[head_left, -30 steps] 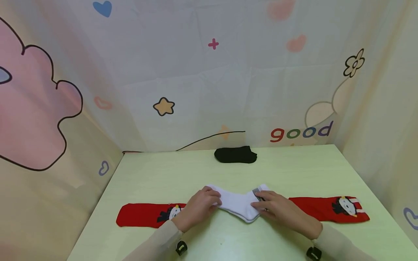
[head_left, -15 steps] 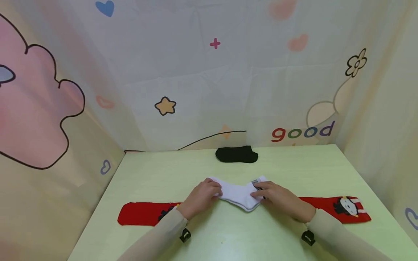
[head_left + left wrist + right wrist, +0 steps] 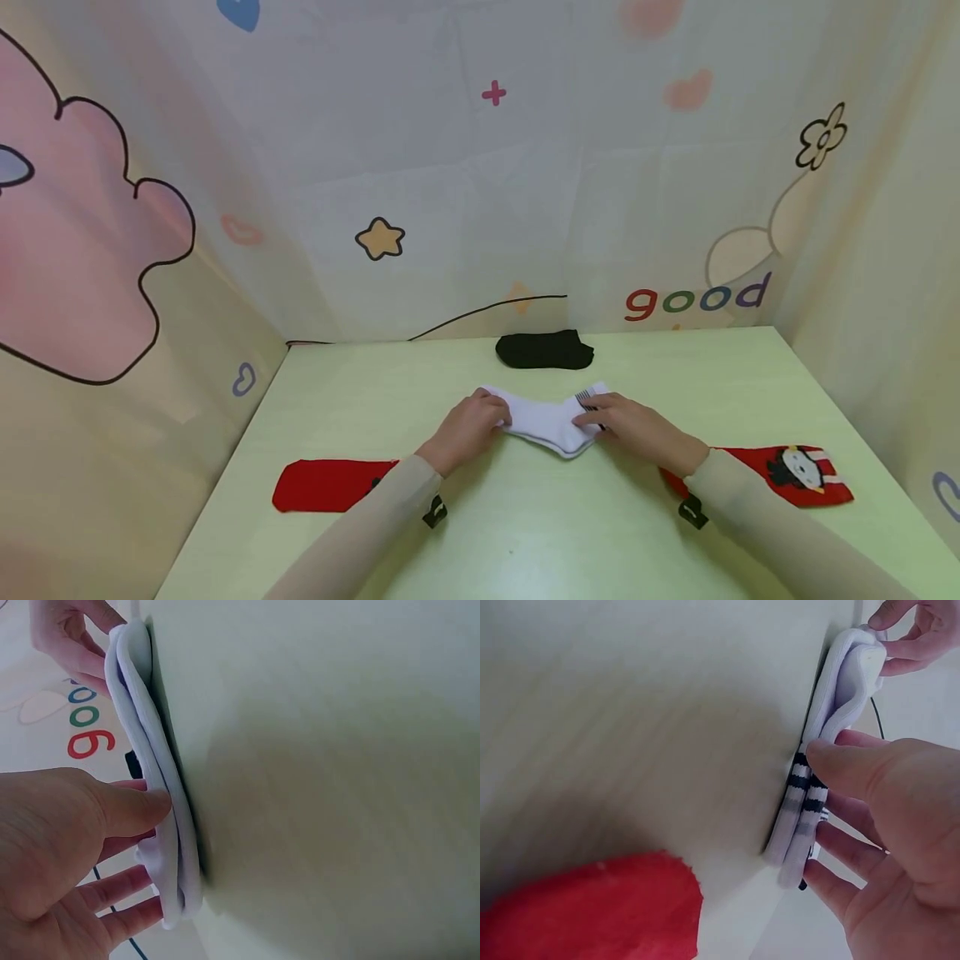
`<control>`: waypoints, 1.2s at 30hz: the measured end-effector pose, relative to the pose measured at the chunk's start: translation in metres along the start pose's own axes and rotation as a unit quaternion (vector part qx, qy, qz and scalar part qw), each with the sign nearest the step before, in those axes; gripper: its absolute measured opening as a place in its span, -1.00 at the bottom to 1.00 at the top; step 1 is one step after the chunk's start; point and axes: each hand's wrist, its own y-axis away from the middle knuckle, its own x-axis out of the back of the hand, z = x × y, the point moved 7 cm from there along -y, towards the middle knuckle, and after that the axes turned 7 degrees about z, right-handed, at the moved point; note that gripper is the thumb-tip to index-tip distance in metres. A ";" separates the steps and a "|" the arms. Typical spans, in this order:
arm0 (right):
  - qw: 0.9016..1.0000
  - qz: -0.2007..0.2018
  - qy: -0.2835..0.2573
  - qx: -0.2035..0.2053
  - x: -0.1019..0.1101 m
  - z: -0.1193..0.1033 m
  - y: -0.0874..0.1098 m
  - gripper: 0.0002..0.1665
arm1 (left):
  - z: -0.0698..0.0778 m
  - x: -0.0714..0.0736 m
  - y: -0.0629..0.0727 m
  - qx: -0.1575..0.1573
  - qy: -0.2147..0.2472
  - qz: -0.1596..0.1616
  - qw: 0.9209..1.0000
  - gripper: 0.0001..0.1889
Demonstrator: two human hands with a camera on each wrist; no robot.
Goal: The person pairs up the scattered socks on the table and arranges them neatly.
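Observation:
A pair of white ankle socks, laid one on the other, lies on the table between both hands. My left hand holds the toe end, its thumb on the near edge and the fingers over the far side. At the cuff end, with its black stripes, my right hand pinches the socks between thumb and fingers. The socks lie low along the tabletop; whether they touch it everywhere cannot be told. Just beyond them rests a folded black sock.
A red sock lies at the left, partly covered by the left sleeve. Another red sock with a cartoon face lies at the right, partly behind the right sleeve. A printed curtain hangs behind the pale green table.
Both hands have moved the white socks away from the near edge, closer to the black sock. The sleeves now cover more of the red socks.

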 end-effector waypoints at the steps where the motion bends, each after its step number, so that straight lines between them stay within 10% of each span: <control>1: 1.000 0.000 -0.001 -0.002 0.000 0.001 -0.002 -0.53 | -0.001 0.000 -0.002 0.000 -0.003 -0.001 1.000 -0.88; 36: 0.999 0.035 0.002 -0.025 -0.001 0.031 -0.041 -0.61 | -0.037 -0.020 -0.046 0.063 -0.049 -0.019 0.997 -0.79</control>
